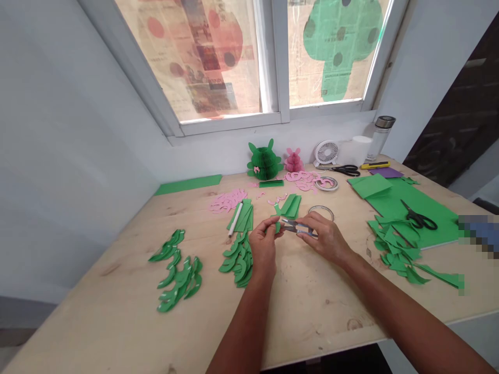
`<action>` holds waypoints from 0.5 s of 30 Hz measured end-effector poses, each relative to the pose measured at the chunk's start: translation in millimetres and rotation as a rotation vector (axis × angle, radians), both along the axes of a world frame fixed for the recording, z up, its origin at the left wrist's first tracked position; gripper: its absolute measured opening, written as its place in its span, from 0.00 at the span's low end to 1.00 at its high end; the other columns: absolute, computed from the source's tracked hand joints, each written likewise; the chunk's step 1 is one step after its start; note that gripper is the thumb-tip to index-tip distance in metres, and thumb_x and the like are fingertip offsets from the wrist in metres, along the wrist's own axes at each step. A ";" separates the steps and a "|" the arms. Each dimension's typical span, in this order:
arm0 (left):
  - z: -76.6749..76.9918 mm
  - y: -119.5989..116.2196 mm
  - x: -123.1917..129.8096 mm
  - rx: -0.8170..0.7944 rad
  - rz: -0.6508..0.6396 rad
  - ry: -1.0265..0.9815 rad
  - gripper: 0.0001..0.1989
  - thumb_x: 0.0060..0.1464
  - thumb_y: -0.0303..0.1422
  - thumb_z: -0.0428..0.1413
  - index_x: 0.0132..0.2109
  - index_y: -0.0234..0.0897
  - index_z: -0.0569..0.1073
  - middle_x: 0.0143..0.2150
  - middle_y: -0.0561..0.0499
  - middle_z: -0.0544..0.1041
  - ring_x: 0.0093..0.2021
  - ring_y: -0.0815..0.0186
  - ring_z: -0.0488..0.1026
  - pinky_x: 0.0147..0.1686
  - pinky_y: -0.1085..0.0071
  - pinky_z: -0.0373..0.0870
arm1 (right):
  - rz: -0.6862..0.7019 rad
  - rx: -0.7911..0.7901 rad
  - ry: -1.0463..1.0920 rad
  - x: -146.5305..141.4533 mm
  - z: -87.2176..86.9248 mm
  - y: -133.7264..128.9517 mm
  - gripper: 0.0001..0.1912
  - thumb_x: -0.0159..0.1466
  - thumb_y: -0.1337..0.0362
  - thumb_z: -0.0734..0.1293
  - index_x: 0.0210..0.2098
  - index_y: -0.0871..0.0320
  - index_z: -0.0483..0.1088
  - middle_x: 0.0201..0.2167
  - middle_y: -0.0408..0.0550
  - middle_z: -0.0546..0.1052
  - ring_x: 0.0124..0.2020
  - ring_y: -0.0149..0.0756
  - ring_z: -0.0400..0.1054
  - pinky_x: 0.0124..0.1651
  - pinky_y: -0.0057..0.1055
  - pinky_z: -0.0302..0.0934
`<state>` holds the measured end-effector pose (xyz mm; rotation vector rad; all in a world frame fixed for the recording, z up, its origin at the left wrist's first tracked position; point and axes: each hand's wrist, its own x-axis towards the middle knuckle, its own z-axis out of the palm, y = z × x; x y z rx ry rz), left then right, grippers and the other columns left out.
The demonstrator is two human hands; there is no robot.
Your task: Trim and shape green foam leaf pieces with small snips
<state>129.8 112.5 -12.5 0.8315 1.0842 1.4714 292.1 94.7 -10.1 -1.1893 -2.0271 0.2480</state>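
Between the fingertips of my left hand [265, 244] is a small piece of green paper [278, 227], partly covered by the fingers. My right hand [323, 236] is closed on a pair of thread snips [298, 227], whose blades point left and sit close to the paper. Whether the blades touch it I cannot tell. Just left of my left hand lies a heap of curved green paper cutouts [237, 259]. Folded green strips [289, 206] rest beyond my hands, and a roll of tape [322, 212] lies behind my right hand.
More green cutouts [181, 280] lie at the left. A white pen [235, 219] rests on green strips. Pink cutouts [229, 200], a green honeycomb paper figure [265, 160], a pink one [293, 160] and a small fan [326, 152] stand behind. Black scissors [419, 217] and green scraps [397, 249] lie right.
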 end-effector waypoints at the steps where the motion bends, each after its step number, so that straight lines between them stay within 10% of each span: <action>1: 0.1 0.2 -0.1 -0.003 0.001 0.007 0.11 0.40 0.32 0.58 0.34 0.32 0.77 0.29 0.48 0.77 0.29 0.68 0.73 0.31 0.72 0.70 | 0.007 -0.001 -0.017 0.3 0.3 -0.1 0.15 0.60 0.65 0.63 0.48 0.54 0.68 0.37 0.49 0.72 0.35 0.35 0.68 0.36 0.31 0.62; 15: -10.5 5.5 -3.1 0.048 -0.069 0.258 0.09 0.41 0.36 0.58 0.28 0.34 0.76 0.25 0.50 0.74 0.29 0.67 0.69 0.31 0.73 0.66 | 0.054 -0.010 -0.118 2.6 2.3 -0.8 0.16 0.61 0.63 0.63 0.49 0.55 0.67 0.38 0.50 0.72 0.35 0.35 0.68 0.36 0.31 0.62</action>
